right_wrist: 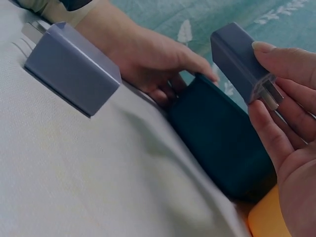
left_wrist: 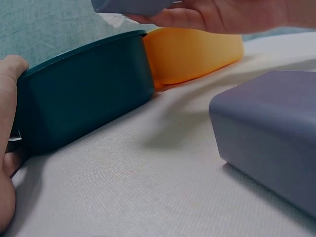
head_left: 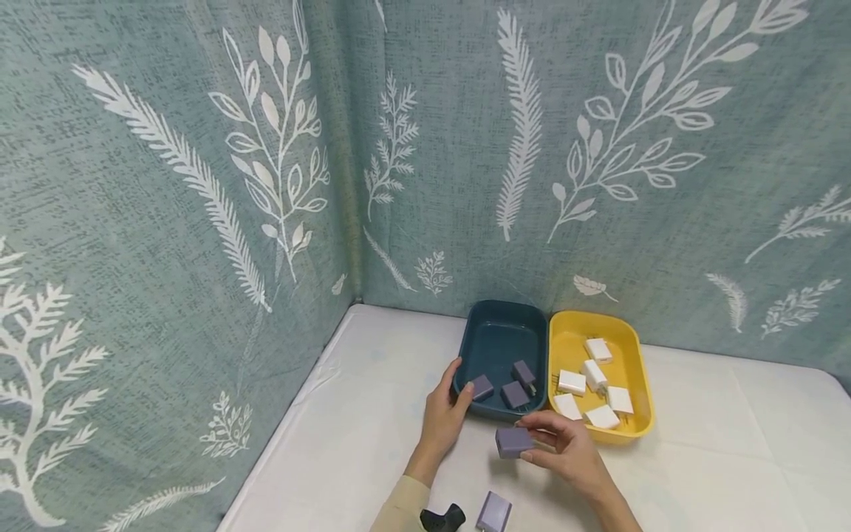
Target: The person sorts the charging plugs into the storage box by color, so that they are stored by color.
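My right hand (head_left: 570, 452) pinches a purple-grey plug charger (head_left: 513, 442) between thumb and fingers, above the table just in front of the trays. In the right wrist view its metal prongs (right_wrist: 271, 95) point back toward the palm. My left hand (head_left: 442, 417) grips the near left corner of a dark blue tray (head_left: 499, 336), thumb over the rim and fingers against the outer wall. Inside that tray lie three purple-grey chargers (head_left: 514, 395) near its front. Another purple-grey charger (head_left: 494, 511) rests on the table close to the front edge of the head view.
A yellow tray (head_left: 629, 355) stands right against the blue one, with several white chargers (head_left: 571, 382) in it. White cloth (head_left: 718, 443) covers the table. Patterned green curtains (head_left: 459, 185) hang behind and on the left. A black object (head_left: 444, 519) sits at the left wrist.
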A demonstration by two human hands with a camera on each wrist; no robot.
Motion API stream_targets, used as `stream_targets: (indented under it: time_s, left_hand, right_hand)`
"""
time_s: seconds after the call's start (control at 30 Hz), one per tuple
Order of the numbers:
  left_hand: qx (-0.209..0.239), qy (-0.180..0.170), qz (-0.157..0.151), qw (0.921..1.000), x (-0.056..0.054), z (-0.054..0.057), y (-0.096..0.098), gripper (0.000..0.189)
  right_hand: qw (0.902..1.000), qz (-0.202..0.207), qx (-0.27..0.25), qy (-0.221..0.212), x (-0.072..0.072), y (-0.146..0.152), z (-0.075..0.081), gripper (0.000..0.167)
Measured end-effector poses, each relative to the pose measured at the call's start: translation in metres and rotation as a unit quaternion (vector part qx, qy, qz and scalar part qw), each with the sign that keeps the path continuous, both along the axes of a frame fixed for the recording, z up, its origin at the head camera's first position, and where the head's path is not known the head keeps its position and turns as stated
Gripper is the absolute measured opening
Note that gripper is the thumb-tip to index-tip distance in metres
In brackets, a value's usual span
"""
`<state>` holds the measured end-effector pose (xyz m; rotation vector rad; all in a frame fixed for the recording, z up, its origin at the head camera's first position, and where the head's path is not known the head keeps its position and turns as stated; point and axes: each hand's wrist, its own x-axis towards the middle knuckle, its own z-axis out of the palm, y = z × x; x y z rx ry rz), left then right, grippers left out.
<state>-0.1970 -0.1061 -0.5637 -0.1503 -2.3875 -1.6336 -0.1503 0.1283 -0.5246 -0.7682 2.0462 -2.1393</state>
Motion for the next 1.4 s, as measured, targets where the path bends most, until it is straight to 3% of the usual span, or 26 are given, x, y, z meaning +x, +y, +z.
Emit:
stream_targets:
  time_s: [0.23,0.4,0.93,1.4]
  left_hand:
    - [0.001,-0.007,-0.002,1.0,0.001,0.002,0.001,0.055]
    - [-0.003,-0.006,0.002,1.0,0.002,0.003,0.0,0.055]
    - [-0.002,-0.004,0.004,1.0,0.001,0.001,0.0,0.055]
    - [-0.003,-0.004,0.006,1.0,0.002,0.002,-0.001,0.055]
  right_hand:
    - [0.9996,-0.016,0.008,-0.021,0.003,-0.007,0.0,0.043]
    - [1.0,0.005,0.005,-0.002,0.001,-0.011,-0.001,0.042]
    - [0.9997,-0.019,0.008,0.011,-0.007,-0.013,0.003,0.043]
    - [0.995,-0.094,0.007,-0.033,-0.008,-0.015,0.013,0.046]
